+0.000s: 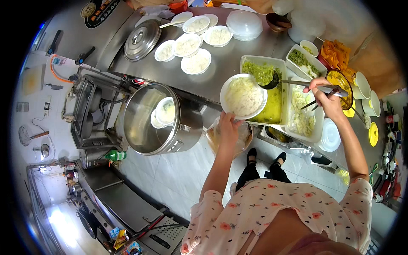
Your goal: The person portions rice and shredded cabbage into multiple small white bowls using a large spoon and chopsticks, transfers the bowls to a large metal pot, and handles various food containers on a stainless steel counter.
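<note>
My left hand (pixel 229 127) grips the near rim of a white bowl of rice (pixel 244 98), with shredded pale vegetable at its far side. My right hand (pixel 325 97) is closed around the handle of a metal ladle with a dark bowl (pixel 270 81); dark chopsticks (pixel 308 104) stick out beneath the same hand. The ladle's bowl is at the rice bowl's right rim, above a clear plastic tub (pixel 284 62). Chopped green vegetables (pixel 259 70) and yellow-green liquid (pixel 274 106) fill that tub. Beside it, under my right hand, sits a tub of chopped pale vegetable (pixel 301 122).
Several bowls of rice (pixel 196 62) stand on the steel counter (pixel 220 60) near a steel lid (pixel 142 40). Stacked plastic bowls (pixel 244 25) are farther back. A large steel pot (pixel 188 121) stands left, with bowls inside. A lined bin (pixel 213 140) is below my left hand.
</note>
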